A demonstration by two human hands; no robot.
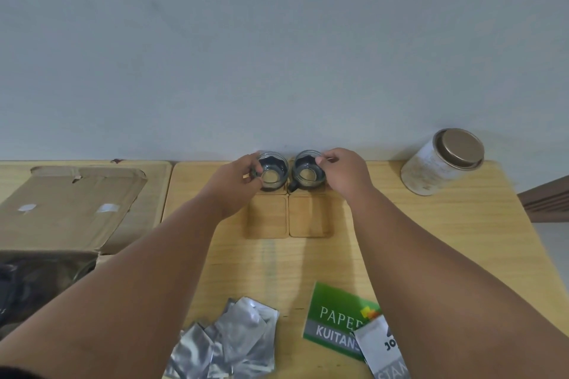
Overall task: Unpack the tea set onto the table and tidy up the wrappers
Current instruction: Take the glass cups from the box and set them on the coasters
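Observation:
Two small glass cups stand side by side at the far edge of the wooden table [431, 243], against the wall. My left hand [237, 184] grips the left glass cup [272, 172] by its rim and side. The right glass cup [309, 173], which has a dark handle, is held by my right hand [346, 177]. Both cups rest on the far pair of wooden coasters, mostly hidden beneath them. Two bare wooden coasters [267, 216] [311, 215] lie just in front. A heap of silver plastic wrappers [234, 344] lies near the front edge.
An open cardboard box [70, 203] with dark contents sits on the left. A white tin with a brown lid [443, 161] stands at the far right. A green receipt booklet [335, 320] and a grey-white packet [381, 348] lie near my right forearm.

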